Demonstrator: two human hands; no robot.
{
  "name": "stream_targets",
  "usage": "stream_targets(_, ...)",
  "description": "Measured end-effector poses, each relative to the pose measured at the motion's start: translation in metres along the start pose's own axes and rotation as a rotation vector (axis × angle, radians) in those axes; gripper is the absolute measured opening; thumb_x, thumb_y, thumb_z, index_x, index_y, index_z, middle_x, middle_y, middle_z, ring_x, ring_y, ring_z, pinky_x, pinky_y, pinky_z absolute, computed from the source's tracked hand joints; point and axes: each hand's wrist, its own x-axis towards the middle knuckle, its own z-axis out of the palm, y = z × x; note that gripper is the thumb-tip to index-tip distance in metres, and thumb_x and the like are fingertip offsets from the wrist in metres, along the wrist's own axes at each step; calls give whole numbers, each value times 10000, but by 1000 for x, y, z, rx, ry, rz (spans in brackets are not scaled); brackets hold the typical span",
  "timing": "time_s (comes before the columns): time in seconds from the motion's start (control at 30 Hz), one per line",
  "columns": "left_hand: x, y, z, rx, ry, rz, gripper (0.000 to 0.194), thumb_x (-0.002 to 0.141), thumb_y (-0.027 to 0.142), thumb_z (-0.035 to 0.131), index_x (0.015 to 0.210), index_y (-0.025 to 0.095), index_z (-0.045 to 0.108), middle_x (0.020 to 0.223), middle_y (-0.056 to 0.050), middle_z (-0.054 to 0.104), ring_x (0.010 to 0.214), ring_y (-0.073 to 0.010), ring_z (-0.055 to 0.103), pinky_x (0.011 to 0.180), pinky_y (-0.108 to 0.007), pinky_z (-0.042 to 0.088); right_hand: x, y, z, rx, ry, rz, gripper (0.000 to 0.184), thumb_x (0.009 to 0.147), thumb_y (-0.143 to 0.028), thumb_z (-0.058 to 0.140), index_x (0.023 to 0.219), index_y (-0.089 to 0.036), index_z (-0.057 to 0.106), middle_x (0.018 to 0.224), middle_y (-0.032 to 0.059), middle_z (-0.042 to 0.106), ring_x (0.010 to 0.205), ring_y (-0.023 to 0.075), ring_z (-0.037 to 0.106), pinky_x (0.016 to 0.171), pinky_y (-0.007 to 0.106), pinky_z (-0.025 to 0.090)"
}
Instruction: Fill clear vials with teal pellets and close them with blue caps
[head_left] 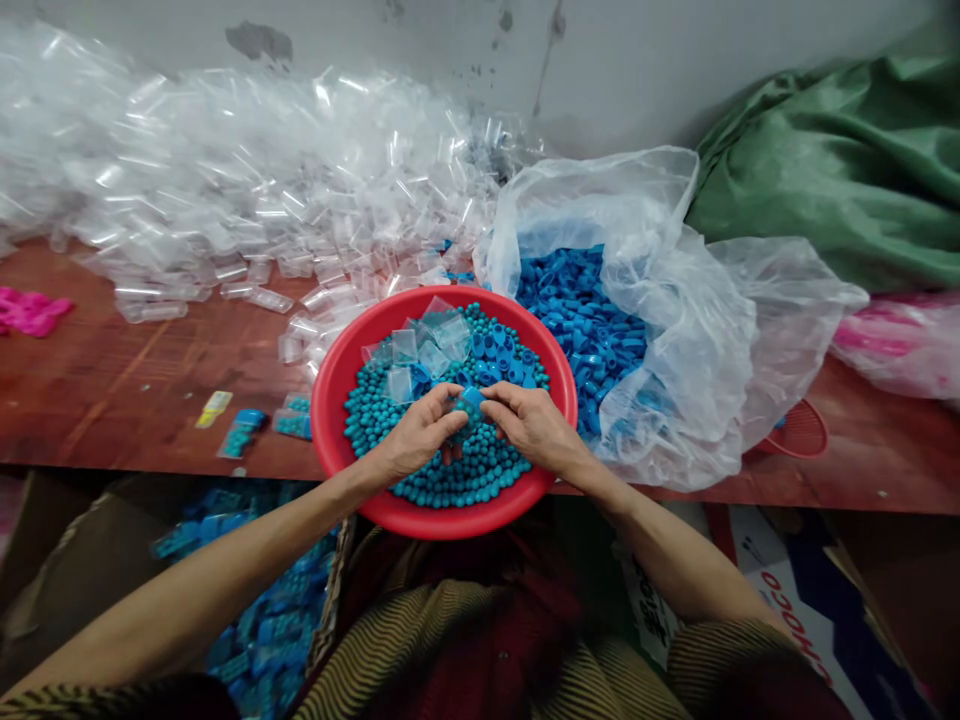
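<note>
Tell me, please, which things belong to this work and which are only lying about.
Likely used:
left hand and right hand, holding a small container
red basin
turquoise beads
blue caps
clear containers

Probably just lying about:
green cloth
pink pieces
yellow piece

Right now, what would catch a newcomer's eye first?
Probably the red basin of turquoise beads at the front of the table, where the left hand and right hand hold a partly blue piece. Behind the basin, leftward, lies a heap of clear cases; to its right, an open bag of blue caps.
</note>
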Motion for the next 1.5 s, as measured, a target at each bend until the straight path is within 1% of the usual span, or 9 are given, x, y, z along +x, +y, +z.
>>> stream_targets(0.23,-7,1,2,-15,43,15,659,743,366,626,1316,191,352,671,37,536,422,-67,476,396,-214,364,-5,0,4,-94,21,-114,255,906,-228,404,876,-173,652,744,26,639,643,132,566,640,241,414)
stream_targets(0.43,-9,1,11,-58,135,28,432,740,315,604,1124,175,467,635,61,465,403,-34,392,357,-183,316,-7,7,10,-217,-14,-242,260,925,-204,358,848,-164,603,691,27,583,618,119,521,609,226,385)
stream_targets(0.63,-8,1,16,8,215,52,300,770,280,555,1040,175,477,620,74,424,389,-21,349,346,-159,314,-7,22,14,-272,-54,-422,263,907,-153,342,1014,-93,575,732,61,563,660,140,513,622,255,414)
stream_targets(0.8,-7,9,5,45,129,21,368,787,342,546,1102,201,417,628,71,463,379,-58,475,322,-163,335,2,18,-3,114,-150,-181,347,820,-220,534,1154,-127,550,962,84,609,851,165,574,764,324,479)
stream_targets(0.93,-11,12,-1,60,44,47,369,803,365,536,1107,214,390,638,73,459,395,-71,517,327,-157,343,9,15,-10,545,-136,89,417,726,-238,613,1134,-185,548,917,20,603,664,107,577,588,260,515)
stream_targets(1.03,-14,12,2,80,15,48,342,825,343,509,1112,217,373,665,70,472,385,-47,479,334,-153,343,11,11,-7,606,-44,155,415,675,-259,660,1072,-179,564,826,-1,599,601,104,562,523,246,507)
stream_targets(1.23,-18,16,12,105,126,106,461,829,266,486,1260,210,330,659,66,419,429,-43,404,390,-177,364,2,-6,-4,104,-13,-133,232,850,-270,503,1025,-162,608,930,64,643,858,175,605,784,342,493)
stream_targets(1.4,-17,21,12,135,168,191,458,800,258,507,1235,164,395,633,58,399,469,-58,343,436,-199,317,-7,-15,13,-258,-46,-209,884,694,-499,677,1381,-127,264,1202,182,504,1038,299,563,769,427,518)
stream_targets(1.5,-17,24,12,99,164,213,415,771,269,540,1152,154,422,622,62,390,495,-66,331,463,-202,308,-8,-16,24,-341,39,-209,870,722,-498,637,1387,-126,216,1147,178,514,989,301,587,712,425,538)
